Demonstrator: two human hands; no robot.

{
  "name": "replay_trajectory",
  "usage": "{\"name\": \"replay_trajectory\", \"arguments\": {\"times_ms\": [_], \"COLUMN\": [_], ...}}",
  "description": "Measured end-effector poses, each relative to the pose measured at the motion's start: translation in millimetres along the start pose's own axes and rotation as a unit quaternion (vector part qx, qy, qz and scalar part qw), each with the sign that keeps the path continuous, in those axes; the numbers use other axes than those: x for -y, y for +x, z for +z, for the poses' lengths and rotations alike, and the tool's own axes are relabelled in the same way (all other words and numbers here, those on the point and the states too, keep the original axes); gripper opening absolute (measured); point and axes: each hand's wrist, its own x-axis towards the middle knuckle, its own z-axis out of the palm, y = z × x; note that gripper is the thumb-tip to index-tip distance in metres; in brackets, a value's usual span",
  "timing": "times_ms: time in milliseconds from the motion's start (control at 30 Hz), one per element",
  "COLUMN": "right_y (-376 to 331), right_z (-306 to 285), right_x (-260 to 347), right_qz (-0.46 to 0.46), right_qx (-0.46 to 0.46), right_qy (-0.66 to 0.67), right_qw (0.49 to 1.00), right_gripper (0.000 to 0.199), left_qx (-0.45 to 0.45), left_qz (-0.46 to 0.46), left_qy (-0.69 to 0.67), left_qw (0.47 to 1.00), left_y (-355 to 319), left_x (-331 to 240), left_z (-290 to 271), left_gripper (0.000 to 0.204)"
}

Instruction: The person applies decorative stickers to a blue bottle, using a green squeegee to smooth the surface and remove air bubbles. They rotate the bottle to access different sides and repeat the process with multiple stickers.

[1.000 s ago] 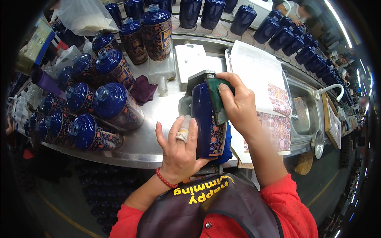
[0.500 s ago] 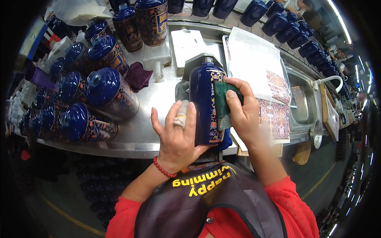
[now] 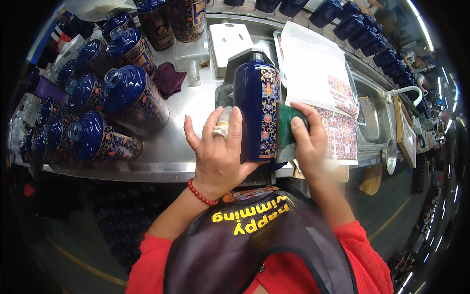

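Observation:
A dark blue glass bottle [image 3: 248, 112] lies on its back in front of me, its neck pointing away. Down its right side runs a flowered strip [image 3: 269, 115] in red, orange and gold. My left hand [image 3: 218, 144] rests along the bottle's left side with fingers spread and its thumb by the base; a whitish wrap covers one finger. Pinched between thumb and fingers of my right hand [image 3: 308, 139] is a flat green scraper [image 3: 285, 130], its edge at the bottle's right side beside the flowers. The bottle's underside is hidden.
Several decorated blue bottles [image 3: 132, 98] stand at the left, near a purple cloth [image 3: 169, 80]. Patterned sheets [image 3: 340, 134] under white paper [image 3: 313, 63] lie at the right, before a metal sink [image 3: 374, 127]. A white block [image 3: 230, 44] sits behind the bottle.
My right hand and the scraper have moved right across the bottle, uncovering more of the flowered strip. The left hand keeps its place beside the bottle. The whole view has shifted slightly.

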Motion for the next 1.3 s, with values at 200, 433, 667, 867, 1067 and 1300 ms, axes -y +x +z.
{"name": "replay_trajectory", "arguments": {"times_ms": [200, 433, 667, 867, 1067, 1300], "right_y": [-8.7, 0.3, -6.3, -22.3, -15.1, -13.2], "right_z": [10.1, 23.4, -13.7, -16.5, -28.4, -38.0], "right_x": [-5.1, 21.1, 11.3, 4.1, 9.9, -7.1], "right_qz": [-0.096, -0.213, -0.179, -0.436, -0.437, -0.419], "right_qx": [0.028, 0.036, -0.026, 0.296, 0.229, 0.169], "right_qy": [-0.111, -0.239, -0.198, -0.21, -0.21, -0.276], "right_qw": [0.989, 0.947, 0.963, 0.824, 0.844, 0.848], "right_gripper": [0.028, 0.029, 0.023, 0.028, 0.031, 0.027], "left_qx": [0.006, -0.002, 0.011, 0.055, 0.089, 0.042], "left_qz": [0.006, 0.008, -0.016, -0.035, -0.046, -0.028], "left_qy": [0.001, -0.003, -0.039, -0.069, -0.077, -0.073], "left_qw": [1.0, 1.0, 0.999, 0.995, 0.992, 0.996], "left_y": [0.4, -0.6, -7.9, -16.0, -16.3, -12.5], "left_x": [0.2, -0.5, 7.5, 20.2, 23.2, 12.1], "left_z": [-1.3, -1.2, 8.4, 16.4, 15.4, 16.1], "left_gripper": [0.102, 0.108, 0.113, 0.114, 0.116, 0.117]}}
